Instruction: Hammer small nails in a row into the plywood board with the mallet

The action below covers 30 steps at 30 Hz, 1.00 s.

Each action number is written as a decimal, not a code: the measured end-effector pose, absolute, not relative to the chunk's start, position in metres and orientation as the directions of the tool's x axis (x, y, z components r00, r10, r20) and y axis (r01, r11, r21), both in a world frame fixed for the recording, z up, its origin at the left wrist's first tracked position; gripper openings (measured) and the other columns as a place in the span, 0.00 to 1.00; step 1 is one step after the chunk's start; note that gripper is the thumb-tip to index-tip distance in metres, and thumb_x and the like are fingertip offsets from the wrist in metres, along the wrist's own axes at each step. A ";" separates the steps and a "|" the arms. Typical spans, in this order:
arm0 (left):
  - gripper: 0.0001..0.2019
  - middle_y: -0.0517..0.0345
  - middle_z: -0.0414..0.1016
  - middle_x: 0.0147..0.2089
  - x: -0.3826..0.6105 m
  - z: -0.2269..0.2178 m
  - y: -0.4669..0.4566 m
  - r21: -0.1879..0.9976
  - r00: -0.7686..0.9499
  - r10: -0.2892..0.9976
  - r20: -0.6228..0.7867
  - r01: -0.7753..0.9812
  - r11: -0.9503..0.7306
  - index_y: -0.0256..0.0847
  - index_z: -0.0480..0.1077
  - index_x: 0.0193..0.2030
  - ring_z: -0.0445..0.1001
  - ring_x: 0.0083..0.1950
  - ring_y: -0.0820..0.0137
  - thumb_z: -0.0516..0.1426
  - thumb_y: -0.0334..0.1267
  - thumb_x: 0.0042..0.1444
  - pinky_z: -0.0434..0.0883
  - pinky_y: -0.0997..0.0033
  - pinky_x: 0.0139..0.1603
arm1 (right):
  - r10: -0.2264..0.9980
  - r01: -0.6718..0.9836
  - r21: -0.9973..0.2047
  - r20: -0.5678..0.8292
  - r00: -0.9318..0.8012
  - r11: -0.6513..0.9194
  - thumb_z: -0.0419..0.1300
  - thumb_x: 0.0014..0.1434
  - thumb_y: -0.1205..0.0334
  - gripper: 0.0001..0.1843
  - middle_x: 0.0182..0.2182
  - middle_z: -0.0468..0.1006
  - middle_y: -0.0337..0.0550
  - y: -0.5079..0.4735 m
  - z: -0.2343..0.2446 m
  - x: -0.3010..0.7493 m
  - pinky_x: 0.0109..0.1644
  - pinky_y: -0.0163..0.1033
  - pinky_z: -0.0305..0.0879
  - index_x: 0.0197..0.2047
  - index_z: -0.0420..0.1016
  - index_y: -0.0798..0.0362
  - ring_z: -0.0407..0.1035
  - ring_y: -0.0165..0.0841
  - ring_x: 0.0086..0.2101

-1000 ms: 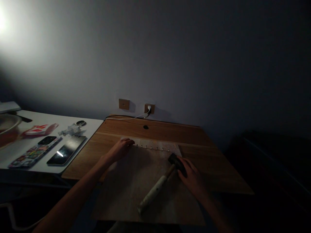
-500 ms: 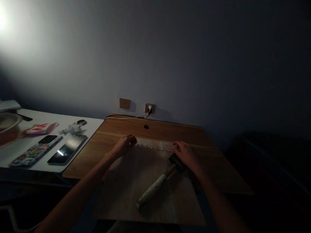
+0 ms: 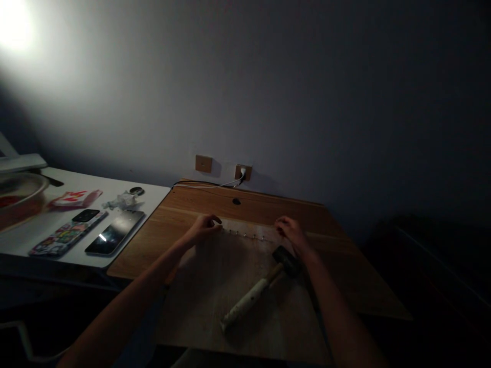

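DIM WORKBENCH: A person's bare hands meet at the far edge of a pale board (image 3: 230,276) that lies on a wooden desk (image 3: 176,217). Much is lost to the gloom. Right of the board the room sinks into black, the board's near edge fades into shadow, and both forearms run out of the bottom of the picture.

A row of small pins (image 3: 247,235) stands along the board's far edge, too small to tell whether they are nails or studs.

No brand or lettering can be read anywhere. Left of the board, on a white table (image 3: 34,240), a red-and-white packet (image 3: 74,197) shows red marks too blurred to make out. A phone in a colourful patterned case (image 3: 65,236) and a dark-screened phone (image 3: 115,232) catching a glint lie beside it.

The left hand (image 3: 205,227) sits at the board's far left corner, knuckles up. Its fingers are curled and bunched against the thumb at the left end of the pins. The right hand (image 3: 289,231) mirrors it at the far right corner, fingers curled close together. Whether either hand pinches a pin cannot be told.

A hammer (image 3: 264,286) lies on the board right of its middle. Its black head is just beside the right wrist, and its pale handle slants toward the near edge.

Beyond the board, a white plug (image 3: 242,171) sits in a wall socket.
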<state>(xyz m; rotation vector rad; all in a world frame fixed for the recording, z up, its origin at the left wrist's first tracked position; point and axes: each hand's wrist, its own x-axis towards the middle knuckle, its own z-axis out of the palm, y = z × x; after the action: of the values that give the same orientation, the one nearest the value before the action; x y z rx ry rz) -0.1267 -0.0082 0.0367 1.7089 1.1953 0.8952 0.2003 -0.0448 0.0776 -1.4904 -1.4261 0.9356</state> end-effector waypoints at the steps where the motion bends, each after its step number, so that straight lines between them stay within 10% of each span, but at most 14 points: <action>1: 0.11 0.66 0.62 0.21 -0.125 0.036 -0.009 0.839 0.319 0.940 0.123 0.472 -0.270 0.36 0.76 0.38 0.62 0.23 0.75 0.62 0.40 0.49 0.57 0.77 0.26 | 0.996 0.244 -0.970 0.037 0.083 0.016 0.56 0.53 0.54 0.09 0.21 0.68 0.36 -0.046 0.080 0.201 0.26 0.33 0.60 0.27 0.65 0.49 0.64 0.31 0.25; 7: 0.12 0.55 0.77 0.32 -0.114 0.035 -0.011 0.455 0.457 0.878 0.145 0.757 -0.469 0.40 0.78 0.43 0.73 0.33 0.69 0.55 0.31 0.56 0.64 0.73 0.35 | 0.999 -0.293 -0.956 -0.006 0.033 0.004 0.59 0.49 0.57 0.10 0.19 0.58 0.32 -0.051 0.088 0.196 0.18 0.27 0.52 0.24 0.61 0.50 0.55 0.25 0.19; 13: 0.10 0.50 0.80 0.40 -0.112 0.036 -0.009 0.308 0.491 0.860 0.138 0.804 -0.509 0.41 0.75 0.42 0.76 0.39 0.64 0.53 0.34 0.58 0.67 0.71 0.38 | 1.000 -0.413 -0.910 0.022 0.018 0.027 0.57 0.48 0.62 0.04 0.20 0.56 0.32 -0.057 0.095 0.188 0.19 0.24 0.53 0.30 0.68 0.50 0.57 0.25 0.21; 17: 0.06 0.50 0.78 0.37 -0.106 0.041 -0.007 0.326 0.468 0.869 0.162 0.806 -0.494 0.41 0.72 0.38 0.75 0.36 0.64 0.54 0.36 0.57 0.65 0.71 0.36 | 0.999 -0.222 -0.975 0.020 0.034 0.027 0.54 0.51 0.53 0.10 0.21 0.57 0.32 -0.058 0.094 0.186 0.18 0.27 0.48 0.32 0.69 0.50 0.55 0.26 0.21; 20: 0.06 0.54 0.73 0.30 -0.098 0.043 -0.002 0.557 0.363 0.915 0.173 0.730 -0.395 0.41 0.68 0.30 0.71 0.31 0.68 0.54 0.38 0.55 0.62 0.73 0.33 | 0.998 0.063 -0.998 -0.013 0.054 -0.017 0.52 0.55 0.48 0.15 0.20 0.58 0.31 -0.052 0.087 0.182 0.18 0.30 0.46 0.33 0.70 0.50 0.52 0.26 0.18; 23: 0.10 0.60 0.63 0.23 -0.090 0.040 0.003 0.921 0.236 0.972 0.005 0.376 -0.096 0.41 0.62 0.27 0.61 0.23 0.73 0.48 0.41 0.56 0.58 0.74 0.26 | 0.996 0.397 -0.917 -0.019 0.086 -0.052 0.59 0.54 0.51 0.11 0.23 0.67 0.35 -0.045 0.077 0.176 0.25 0.32 0.56 0.31 0.71 0.51 0.63 0.29 0.24; 26: 0.10 0.62 0.60 0.23 -0.088 0.036 0.004 0.988 0.253 0.955 -0.154 0.028 0.152 0.41 0.62 0.28 0.56 0.20 0.75 0.48 0.43 0.54 0.54 0.76 0.22 | 0.996 0.661 -0.746 -0.030 0.087 -0.080 0.64 0.51 0.58 0.09 0.29 0.76 0.46 -0.042 0.068 0.171 0.39 0.38 0.63 0.26 0.70 0.52 0.72 0.39 0.38; 30: 0.09 0.63 0.63 0.23 -0.094 0.037 0.001 0.958 0.273 0.958 -0.092 0.288 0.010 0.40 0.69 0.29 0.61 0.23 0.74 0.54 0.43 0.52 0.56 0.77 0.24 | 0.997 0.832 -0.551 -0.067 0.036 -0.067 0.65 0.52 0.62 0.08 0.38 0.81 0.56 -0.045 0.063 0.166 0.49 0.44 0.62 0.25 0.71 0.53 0.72 0.47 0.48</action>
<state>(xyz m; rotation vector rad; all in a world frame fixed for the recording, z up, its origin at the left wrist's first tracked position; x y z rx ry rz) -0.0942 0.0008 0.0366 1.4967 1.2144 0.8048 0.1657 -0.0447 0.0630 -1.9602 -1.8532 0.6290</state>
